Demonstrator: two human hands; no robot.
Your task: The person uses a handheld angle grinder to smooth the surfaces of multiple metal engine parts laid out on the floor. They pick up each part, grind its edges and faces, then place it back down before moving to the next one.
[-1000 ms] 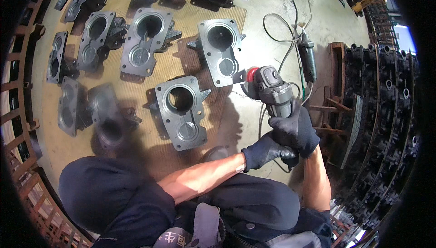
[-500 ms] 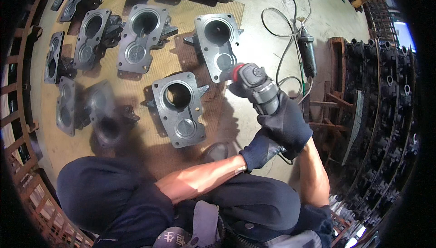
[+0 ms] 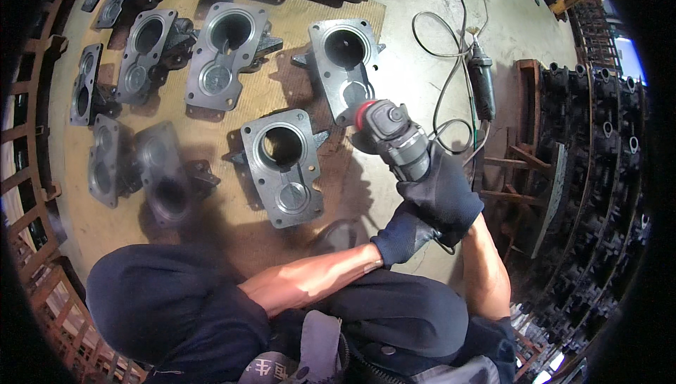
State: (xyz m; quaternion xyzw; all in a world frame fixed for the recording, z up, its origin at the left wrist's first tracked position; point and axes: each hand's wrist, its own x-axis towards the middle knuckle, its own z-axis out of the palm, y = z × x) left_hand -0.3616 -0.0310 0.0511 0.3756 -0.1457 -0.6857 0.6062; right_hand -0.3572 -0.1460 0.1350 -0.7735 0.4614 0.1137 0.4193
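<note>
Both my hands wear dark gloves and are closed on an angle grinder (image 3: 407, 150) with a red disc edge. My right hand (image 3: 447, 194) wraps around its body, while my left hand (image 3: 405, 235) grips lower down, at its rear end, partly hidden behind the right. The grinder's head hangs over the lower corner of a grey metal casting (image 3: 338, 87) with a large round bore and a smaller round recess. Whether the disc touches the metal I cannot tell. Just left of the grinder stands a similar casting (image 3: 266, 185), its flange facing up.
More castings (image 3: 213, 67) stand in rows to the left on a tan cardboard sheet (image 3: 211, 240). A second dark power tool (image 3: 483, 88) with looping cables lies at the right. Beyond it are a rusty metal frame (image 3: 528, 88) and stacked dark parts (image 3: 563, 194).
The view has shifted slightly, so the castings sit a little farther right and up. The grinder's head stays at the same casting's lower corner, and both hands keep their grip.
</note>
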